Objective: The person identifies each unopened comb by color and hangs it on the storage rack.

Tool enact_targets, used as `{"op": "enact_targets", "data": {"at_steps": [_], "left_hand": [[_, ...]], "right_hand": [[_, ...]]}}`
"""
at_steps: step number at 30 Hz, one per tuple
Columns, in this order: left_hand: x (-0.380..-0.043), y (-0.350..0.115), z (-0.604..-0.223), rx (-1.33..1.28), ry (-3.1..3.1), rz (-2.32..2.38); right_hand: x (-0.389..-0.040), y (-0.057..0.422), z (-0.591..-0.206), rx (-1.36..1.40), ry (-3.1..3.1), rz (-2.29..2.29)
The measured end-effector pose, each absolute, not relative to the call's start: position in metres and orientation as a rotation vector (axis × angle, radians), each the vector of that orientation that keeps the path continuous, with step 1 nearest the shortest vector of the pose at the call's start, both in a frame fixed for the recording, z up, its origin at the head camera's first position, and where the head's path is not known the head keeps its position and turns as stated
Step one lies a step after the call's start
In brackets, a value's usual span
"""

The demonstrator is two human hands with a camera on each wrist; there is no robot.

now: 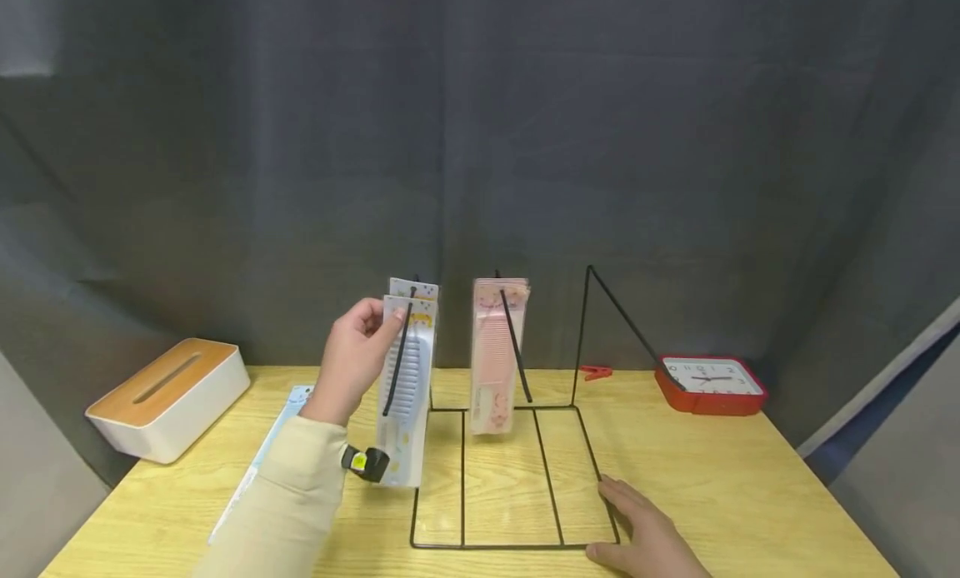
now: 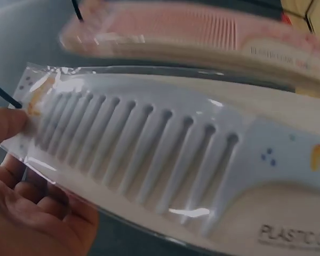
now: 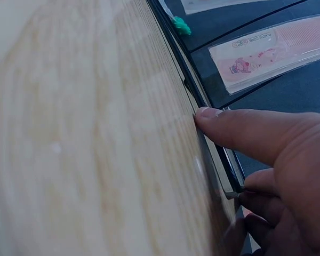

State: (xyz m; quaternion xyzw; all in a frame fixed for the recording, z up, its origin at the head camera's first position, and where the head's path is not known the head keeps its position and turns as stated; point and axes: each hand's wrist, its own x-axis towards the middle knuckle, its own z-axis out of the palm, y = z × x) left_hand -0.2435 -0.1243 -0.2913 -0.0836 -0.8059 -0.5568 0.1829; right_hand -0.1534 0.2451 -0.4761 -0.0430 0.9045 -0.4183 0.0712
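Blue comb pack on left prong, left hand pinching its top

Dark curtain [image 1: 480, 145] fills the backdrop; below it, a wood-grain desk [image 1: 750, 478]; on the desk, mid-span, a black wire rack [image 1: 513, 548], gridded base flat, prongs slanting forward and down; the right prong carries no pack.

White tissue box [image 1: 191, 416] with slotted wooden top, far left; front blue comb pack [image 1: 414, 386] hangs upright at the left prong, which runs out before it; second blue pack [image 1: 401, 288] just behind, its top edge showing higher; pink comb packs [image 1: 491, 361], layered, on the middle prong; pale blue pack [image 1: 267, 446] lies on the desk beside the left sleeve, partly hidden by it; red-framed clock [image 1: 712, 378], right rear, leaning back.

Left hand [image 1: 352, 349]: grip narrow, thumb and fingers pinching the front blue pack near its top; right hand [image 1: 648, 532]: grip wide, thumb and fingers spread about the rack's near right corner, touching the rods; smallest, a red clip [image 1: 596, 372] on the desk behind the rack.
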Motion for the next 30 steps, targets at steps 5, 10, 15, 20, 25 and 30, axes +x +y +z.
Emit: {"op": "enact_targets", "data": {"at_steps": [5,10,15,20,25,30], "left_hand": [[-0.266,-0.136,-0.294,-0.211,-2.367,-1.515],[-0.276,-0.167,-0.322,-0.165,-2.416,-1.608],[-0.284,-0.205,-0.382,-0.015,-2.47,-1.648],[-0.291,-0.228,-0.438,0.156,-2.552,-1.529],[-0.295,-0.236,-0.467,0.192,-2.609,-1.45],[-0.298,-0.237,-0.474,0.143,-2.744,-1.275]], "right_hand": [[-0.152,0.243,-0.478,-0.131,2.709,-1.276],[-0.149,0.243,-0.479,-0.157,2.71,-1.279],[-0.15,0.244,-0.477,-0.155,2.712,-1.258],[-0.15,0.244,-0.479,-0.125,2.7,-1.266],[-0.149,0.245,-0.479,-0.108,2.71,-1.257],[-0.151,0.246,-0.475,-0.134,2.746,-1.221]]}}
